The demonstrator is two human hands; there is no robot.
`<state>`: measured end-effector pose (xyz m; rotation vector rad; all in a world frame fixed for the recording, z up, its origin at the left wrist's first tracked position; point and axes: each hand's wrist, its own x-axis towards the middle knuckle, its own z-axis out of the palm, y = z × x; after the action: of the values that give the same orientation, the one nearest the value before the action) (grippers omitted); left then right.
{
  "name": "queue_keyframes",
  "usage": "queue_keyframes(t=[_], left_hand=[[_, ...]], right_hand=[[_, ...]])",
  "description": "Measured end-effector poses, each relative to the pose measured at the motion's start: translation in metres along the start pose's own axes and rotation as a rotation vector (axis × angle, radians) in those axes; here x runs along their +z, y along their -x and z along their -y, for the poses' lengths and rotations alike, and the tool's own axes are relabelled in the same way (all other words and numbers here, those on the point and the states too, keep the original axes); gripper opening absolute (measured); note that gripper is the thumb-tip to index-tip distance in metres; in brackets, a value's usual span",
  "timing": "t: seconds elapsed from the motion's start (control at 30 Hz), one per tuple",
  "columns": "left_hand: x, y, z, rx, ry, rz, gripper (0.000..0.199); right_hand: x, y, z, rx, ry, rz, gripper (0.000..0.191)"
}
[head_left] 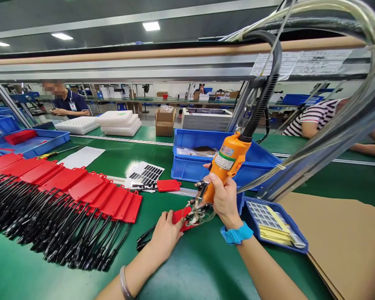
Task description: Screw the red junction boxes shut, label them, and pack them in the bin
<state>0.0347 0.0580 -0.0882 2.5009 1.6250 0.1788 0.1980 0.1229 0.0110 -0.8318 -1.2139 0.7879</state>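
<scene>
My right hand (225, 196) is wrapped round an orange electric screwdriver (223, 166) that hangs from a thick black cable. The tool's lower end, with metal fittings and thin clear tubes, is tilted down over a flat red plastic case (177, 216). My left hand (166, 234) grips that case against the green bench, and the hand hides part of it. A black cable (143, 239) comes out on the left of the hand. The driver's tip is hidden among the fittings, so I cannot tell whether it touches the case.
Several red cases (112, 202) with black cables lie overlapping on the left. Another red case (168, 186) lies by label sheets (147, 173). Blue bins (187, 168), a label tray (295, 249) and cardboard (340, 233) stand around the right. A slanted metal post (300, 166) rises there. Co-workers sit beyond.
</scene>
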Motion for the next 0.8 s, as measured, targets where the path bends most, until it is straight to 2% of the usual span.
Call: queue_keyframes(t=[0.13,0.43,0.63,0.7,0.8], left_hand=[[0.003,-0.001,-0.002,-0.011,-0.026,0.018,0.036],[0.014,-0.003,0.001,0.0,-0.042,-0.024,0.042],[0.017,-0.002,0.002,0.0,-0.031,-0.038,0.048],[0.017,-0.002,0.004,0.006,-0.016,-0.051,0.046],[0.017,0.0,0.01,0.05,-0.011,-0.058,0.043]], right_hand=[[0.0,0.003,-0.002,0.007,0.034,0.002,0.031],[0.006,0.012,0.002,-0.038,0.148,-0.118,0.024],[0.006,0.028,0.002,-0.017,0.112,-0.097,0.027],[0.004,0.025,0.009,-0.023,0.1,-0.086,0.029],[0.001,0.006,0.031,-0.054,0.052,-0.079,0.036]])
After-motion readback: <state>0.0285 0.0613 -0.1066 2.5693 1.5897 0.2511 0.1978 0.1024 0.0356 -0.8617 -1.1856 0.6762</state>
